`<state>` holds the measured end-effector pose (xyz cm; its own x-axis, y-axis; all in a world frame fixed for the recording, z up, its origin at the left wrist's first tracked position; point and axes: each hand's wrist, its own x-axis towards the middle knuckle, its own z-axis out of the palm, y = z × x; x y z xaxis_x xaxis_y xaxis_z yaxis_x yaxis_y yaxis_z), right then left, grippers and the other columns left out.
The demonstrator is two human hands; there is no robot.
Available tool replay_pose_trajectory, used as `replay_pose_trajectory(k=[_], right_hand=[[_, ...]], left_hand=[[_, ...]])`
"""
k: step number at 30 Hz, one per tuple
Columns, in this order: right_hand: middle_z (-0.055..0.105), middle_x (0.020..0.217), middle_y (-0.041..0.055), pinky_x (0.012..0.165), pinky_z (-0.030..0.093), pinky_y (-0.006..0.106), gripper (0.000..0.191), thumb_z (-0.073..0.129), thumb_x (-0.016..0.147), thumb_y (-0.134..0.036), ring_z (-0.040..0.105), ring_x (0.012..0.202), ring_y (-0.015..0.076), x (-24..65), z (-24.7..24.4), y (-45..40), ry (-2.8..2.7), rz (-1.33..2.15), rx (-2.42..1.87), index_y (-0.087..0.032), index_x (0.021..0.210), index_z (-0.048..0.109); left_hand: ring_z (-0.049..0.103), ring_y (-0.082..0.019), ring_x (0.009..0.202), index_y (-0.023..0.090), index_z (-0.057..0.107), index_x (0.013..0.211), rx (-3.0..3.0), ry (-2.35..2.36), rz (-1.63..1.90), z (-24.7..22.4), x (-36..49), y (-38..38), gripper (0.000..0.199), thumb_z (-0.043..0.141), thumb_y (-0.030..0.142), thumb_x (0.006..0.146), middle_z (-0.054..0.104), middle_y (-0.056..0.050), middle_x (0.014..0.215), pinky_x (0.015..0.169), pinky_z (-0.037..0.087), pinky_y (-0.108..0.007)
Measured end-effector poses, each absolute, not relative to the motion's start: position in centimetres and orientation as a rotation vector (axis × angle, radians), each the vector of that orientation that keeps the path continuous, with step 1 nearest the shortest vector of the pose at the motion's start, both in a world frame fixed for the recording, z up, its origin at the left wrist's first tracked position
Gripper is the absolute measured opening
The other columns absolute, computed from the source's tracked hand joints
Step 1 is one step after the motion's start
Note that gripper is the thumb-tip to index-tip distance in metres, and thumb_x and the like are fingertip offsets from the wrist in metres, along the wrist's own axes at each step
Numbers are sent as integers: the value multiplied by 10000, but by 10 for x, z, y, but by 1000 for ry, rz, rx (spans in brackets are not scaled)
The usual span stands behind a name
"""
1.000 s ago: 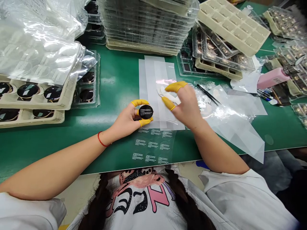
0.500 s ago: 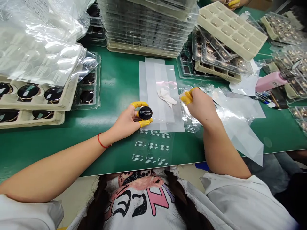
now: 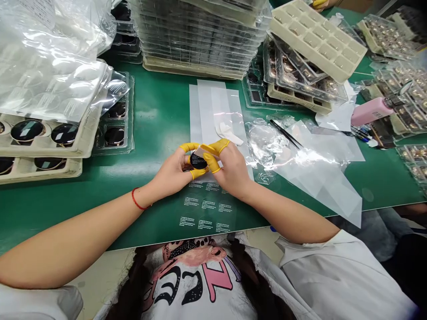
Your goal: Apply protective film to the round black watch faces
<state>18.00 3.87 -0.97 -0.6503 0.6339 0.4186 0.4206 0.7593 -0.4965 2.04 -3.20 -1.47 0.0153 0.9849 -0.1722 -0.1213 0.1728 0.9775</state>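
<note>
The round black disc (image 3: 199, 162) is gripped in the left hand (image 3: 170, 173), its yellow-capped fingertips (image 3: 184, 146) closed on the rim — the right hand (image 3: 230, 171) pinches its face, just above a printed plastic sheet (image 3: 207, 209).

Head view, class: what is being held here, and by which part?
A round black disc, pinched at its left rim by the left hand and on its right side by the right hand.
</note>
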Motion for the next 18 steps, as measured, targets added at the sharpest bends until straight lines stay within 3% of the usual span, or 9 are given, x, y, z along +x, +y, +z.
replay_pose_trajectory(k=[6,12,15,18], right_hand=[[564,864,85,704,438,368,161,428,943,-360,500,815,214,174,-10,53,-2342,543,-920,-226,887,496],[572,891,56,684,435,337,104,471,941,-321,521,803,183,184,5,60,-2330,675,-896,-230,922,518],[598,957,72,749,445,343,162,411,962,-258,541,895,192,187,10,52,-2382,536,-726,-223,1017,559],[605,945,88,703,428,342,238,386,936,-169,512,857,202,186,7,42,-2536,248,-571,-195,1004,613]], left_hand=[[677,-135,868,196,453,1215,1058,1156,1145,-21,18,-32,545,742,203,753,677,-24,994,749,543,-241],[673,-141,847,184,455,1211,1046,1192,1103,-16,18,-31,583,767,211,720,677,-15,943,765,544,-271],[664,-142,808,164,473,1191,1055,1201,1097,-12,20,-31,575,774,213,704,671,-11,901,721,535,-266],[659,-143,803,149,479,1167,1055,1224,1103,-9,21,-31,563,766,186,685,666,-13,910,701,528,-258]])
